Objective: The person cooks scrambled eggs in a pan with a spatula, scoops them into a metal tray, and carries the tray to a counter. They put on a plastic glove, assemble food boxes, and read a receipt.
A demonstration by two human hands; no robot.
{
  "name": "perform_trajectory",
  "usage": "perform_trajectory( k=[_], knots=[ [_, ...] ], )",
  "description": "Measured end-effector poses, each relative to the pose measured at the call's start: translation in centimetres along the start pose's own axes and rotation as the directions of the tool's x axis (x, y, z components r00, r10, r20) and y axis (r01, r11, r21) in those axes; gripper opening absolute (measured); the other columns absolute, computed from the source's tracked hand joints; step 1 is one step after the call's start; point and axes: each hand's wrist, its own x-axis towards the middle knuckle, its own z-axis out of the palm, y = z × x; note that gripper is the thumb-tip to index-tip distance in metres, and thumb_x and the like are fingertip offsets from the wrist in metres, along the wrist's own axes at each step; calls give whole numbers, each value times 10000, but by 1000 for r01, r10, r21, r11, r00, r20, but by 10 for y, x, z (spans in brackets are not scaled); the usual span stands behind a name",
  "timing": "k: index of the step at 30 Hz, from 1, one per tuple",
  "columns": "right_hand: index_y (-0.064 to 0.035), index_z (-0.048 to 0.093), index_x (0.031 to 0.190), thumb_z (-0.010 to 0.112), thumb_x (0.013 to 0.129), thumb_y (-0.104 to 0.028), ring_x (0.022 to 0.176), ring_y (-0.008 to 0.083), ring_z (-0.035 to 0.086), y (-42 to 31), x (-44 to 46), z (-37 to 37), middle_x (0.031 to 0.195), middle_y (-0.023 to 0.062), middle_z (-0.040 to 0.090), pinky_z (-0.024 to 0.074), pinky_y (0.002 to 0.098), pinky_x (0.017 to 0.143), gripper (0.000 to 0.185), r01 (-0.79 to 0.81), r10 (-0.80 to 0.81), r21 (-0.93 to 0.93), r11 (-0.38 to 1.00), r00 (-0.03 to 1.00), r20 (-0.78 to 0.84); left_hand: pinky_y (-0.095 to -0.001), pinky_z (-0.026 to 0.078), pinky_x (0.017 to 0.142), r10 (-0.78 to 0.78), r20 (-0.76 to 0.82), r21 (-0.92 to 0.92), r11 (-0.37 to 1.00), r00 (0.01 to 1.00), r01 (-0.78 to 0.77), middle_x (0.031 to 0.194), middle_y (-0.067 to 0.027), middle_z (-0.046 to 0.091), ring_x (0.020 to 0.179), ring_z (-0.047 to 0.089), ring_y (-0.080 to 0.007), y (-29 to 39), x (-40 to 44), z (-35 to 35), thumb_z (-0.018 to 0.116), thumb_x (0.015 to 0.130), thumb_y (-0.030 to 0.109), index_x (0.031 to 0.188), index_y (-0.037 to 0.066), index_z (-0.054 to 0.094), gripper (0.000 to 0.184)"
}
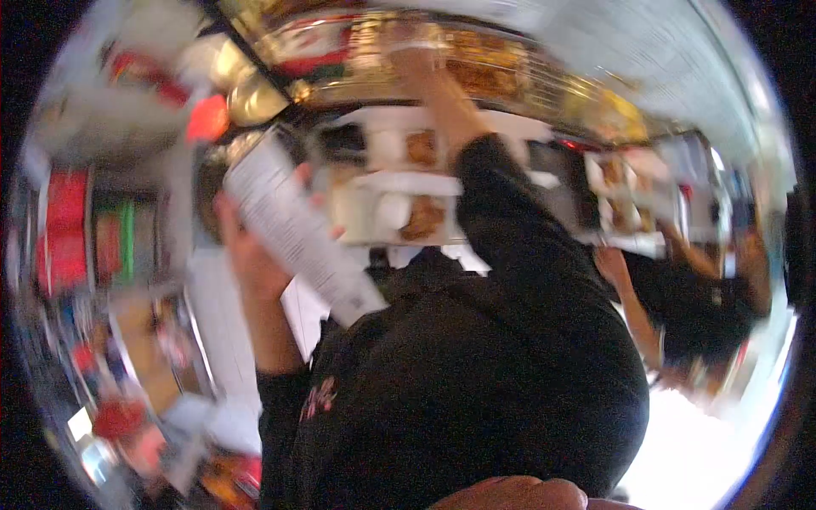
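My left hand (255, 255) holds a long printed paper slip (289, 225), its fingers wrapped round the slip's edges. My right hand (414, 49) reaches to the far counter, beside a tray of brown and orange food (489, 64); motion blur hides its fingers and anything in them. Between my arms stands an open white container (365, 208) with a brown food piece (422, 217) and a small white cup (392, 212). Another brown piece (420, 147) lies just behind it.
On the right, a person in black (701, 310) works near more white containers with brown food (629, 200). A person in a red cap (123, 421) is at the lower left. Red bins (66, 229) stand at the left. A dark post (246, 51) crosses the upper left.
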Motion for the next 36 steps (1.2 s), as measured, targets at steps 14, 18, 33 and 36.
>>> perform_trajectory(
  k=[14,18,33,36],
  knots=[
    [-109,608,1281,574,865,-201,1297,405,487,-13,-146,-75,1405,168,511,433,504,1062,427,166,-5,443,881,940,-341,-730,337,1001,-251,-292,40,961,923,274,1508,-34,462,1186,579,-320,-29,12,-24,356,958,680,1520,211,372,731],
    [-77,611,1260,591,831,-165,1208,326,546,74,-260,-98,1260,156,581,446,475,1028,439,-137,278,470,872,929,-244,-687,357,1026,-278,-192,94,949,941,299,1528,-19,432,1215,553,-303,-52,31,-19,418,990,556,1520,209,367,636],
    [-89,513,1356,609,877,-298,1221,378,550,492,-556,-109,1392,191,504,466,450,1021,531,-985,997,-159,63,70,-36,-666,357,1039,-417,-124,8,907,900,421,1479,-80,457,1199,560,-339,-320,142,97,504,973,431,1484,120,379,611],
    [-71,538,1301,627,868,-301,1182,373,570,510,-561,-116,1327,191,538,472,458,1010,499,-962,990,-245,121,136,-46,-671,366,1027,-471,-126,13,879,873,476,1436,-82,483,1181,547,-337,-378,157,117,507,972,435,1492,149,367,610]
  ],
)
